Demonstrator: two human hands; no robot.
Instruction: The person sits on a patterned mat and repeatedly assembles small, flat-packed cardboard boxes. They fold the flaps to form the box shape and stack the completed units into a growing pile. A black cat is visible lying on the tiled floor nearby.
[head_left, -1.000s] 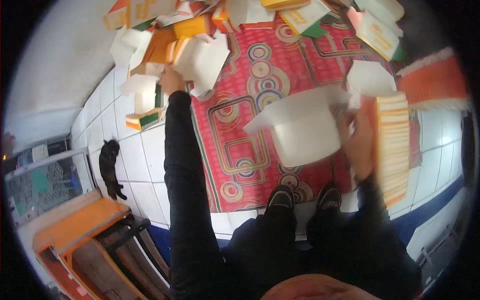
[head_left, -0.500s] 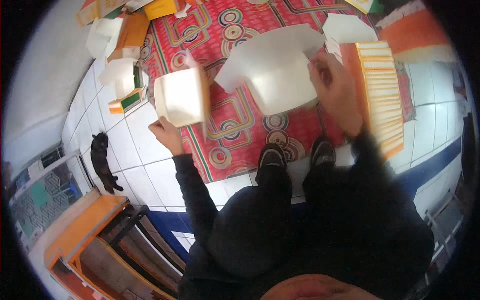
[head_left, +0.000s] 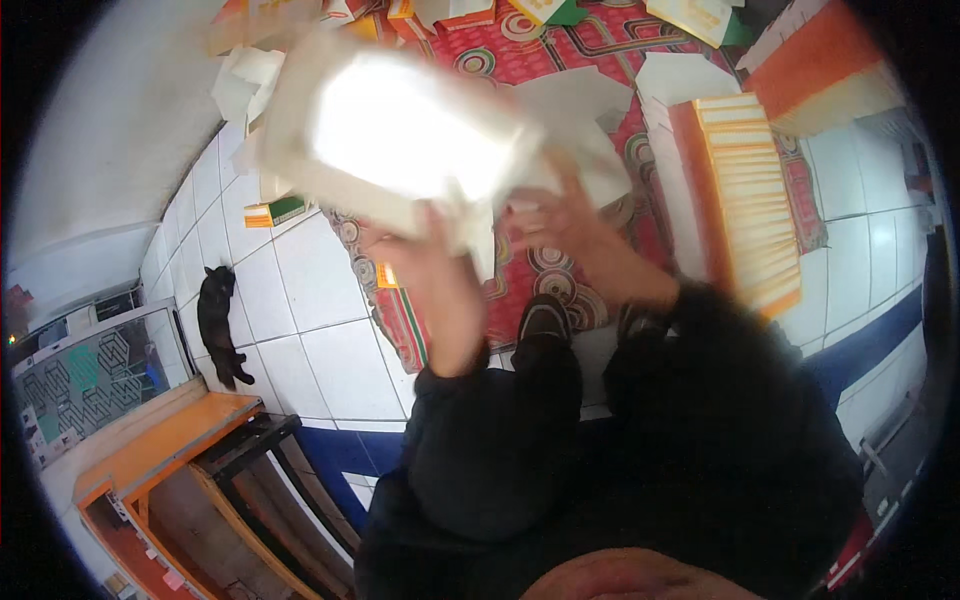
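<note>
A white-sided carton [head_left: 400,130], smeared by motion, is held up over the patterned red rug. My left hand [head_left: 440,290] is at its lower edge, fingers closed on the cardboard. My right hand [head_left: 585,225] is near the carton's right corner, blurred, its fingers apart; whether they touch it is unclear. Behind that hand lies a flat, unfolded white carton sheet [head_left: 590,130], partly covered by the raised carton.
To the right stands a row of stacked orange-and-white folded cartons [head_left: 750,190]. Several formed boxes [head_left: 540,10] line the far side. A black cat [head_left: 215,320] lies on the white tiles at left, near an orange wooden frame [head_left: 170,440].
The left carton has come up and towards the middle, with my left hand moving right along with it. My right hand has left the flat sheet's right edge and shifted left towards the carton.
</note>
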